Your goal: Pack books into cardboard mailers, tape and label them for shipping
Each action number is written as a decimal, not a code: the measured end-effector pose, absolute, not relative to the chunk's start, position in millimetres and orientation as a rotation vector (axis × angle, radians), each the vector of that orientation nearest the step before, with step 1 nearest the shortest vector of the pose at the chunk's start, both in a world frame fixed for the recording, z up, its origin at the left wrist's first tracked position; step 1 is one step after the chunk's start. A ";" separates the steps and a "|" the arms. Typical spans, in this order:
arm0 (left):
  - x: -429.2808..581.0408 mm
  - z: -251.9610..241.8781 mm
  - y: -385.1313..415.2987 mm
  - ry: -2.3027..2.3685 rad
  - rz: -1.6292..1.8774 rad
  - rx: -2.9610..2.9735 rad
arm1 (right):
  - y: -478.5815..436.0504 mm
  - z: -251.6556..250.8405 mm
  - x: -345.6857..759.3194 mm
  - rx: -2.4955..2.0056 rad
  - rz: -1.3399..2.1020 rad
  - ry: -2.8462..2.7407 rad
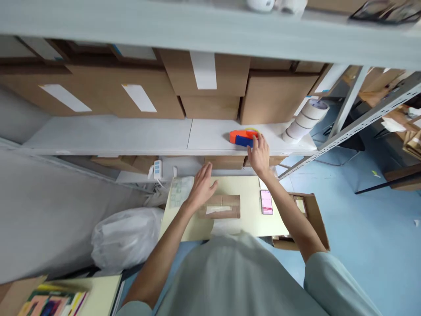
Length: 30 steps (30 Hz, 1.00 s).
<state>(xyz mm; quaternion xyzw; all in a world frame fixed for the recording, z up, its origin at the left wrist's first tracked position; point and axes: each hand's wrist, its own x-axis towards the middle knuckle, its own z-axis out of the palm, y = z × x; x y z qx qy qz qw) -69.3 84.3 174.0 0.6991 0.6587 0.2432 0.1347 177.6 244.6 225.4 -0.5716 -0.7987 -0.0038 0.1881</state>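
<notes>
At the front edge of the shelf, my right hand (259, 153) has its fingers curled at the right end of an orange and blue tape dispenser (241, 138). The dispenser rests on the shelf or just above it; part of it is hidden behind my fingers. My left hand (202, 186) hovers open above the table, fingers stretched out, holding nothing. Below it and to its right lies a brown parcel (232, 202) with a whitish strip on top. A phone with a lit pink screen (266, 202) lies on the table right of the parcel.
Cardboard boxes (210, 107) line the back of the white shelf (148, 134). Stacked tape rolls (304, 122) lean at its right end. An open carton (317, 219) stands right of the cream table (250, 184); a white plastic bag (126, 237) sits left. A power strip (158, 169) lies underneath.
</notes>
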 end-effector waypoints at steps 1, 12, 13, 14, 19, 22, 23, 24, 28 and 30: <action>-76.0 157.6 73.6 1.988 0.678 1.932 | 226.4 213.8 183.9 -1.610 0.032 -2.200; -46.6 56.2 -30.4 2.214 0.393 1.172 | 18.5 86.7 177.4 -2.057 1.132 -2.126; -38.4 56.0 -31.2 2.250 0.409 1.158 | 16.5 85.4 172.1 -2.084 1.125 -2.122; -31.2 56.3 -30.8 2.290 0.425 1.146 | 16.5 85.3 167.7 -2.118 1.106 -2.118; -18.0 56.0 -22.2 2.424 0.471 1.117 | 27.0 87.1 164.4 -2.201 1.062 -2.157; -26.9 55.6 -19.1 2.407 0.502 1.090 | 30.3 86.5 173.5 -2.114 1.092 -2.242; -31.0 56.4 -19.0 2.384 0.502 1.082 | 30.9 87.0 177.1 -2.087 1.105 -2.268; -35.2 57.9 -19.3 2.355 0.497 1.083 | 31.6 88.3 180.7 -2.068 1.119 -2.287; -48.9 67.8 -21.8 2.214 0.531 1.226 | 36.8 102.0 194.3 -1.982 1.134 -2.258; -54.0 71.5 -22.2 2.141 0.607 1.327 | 41.1 110.3 201.0 -1.914 1.030 -2.215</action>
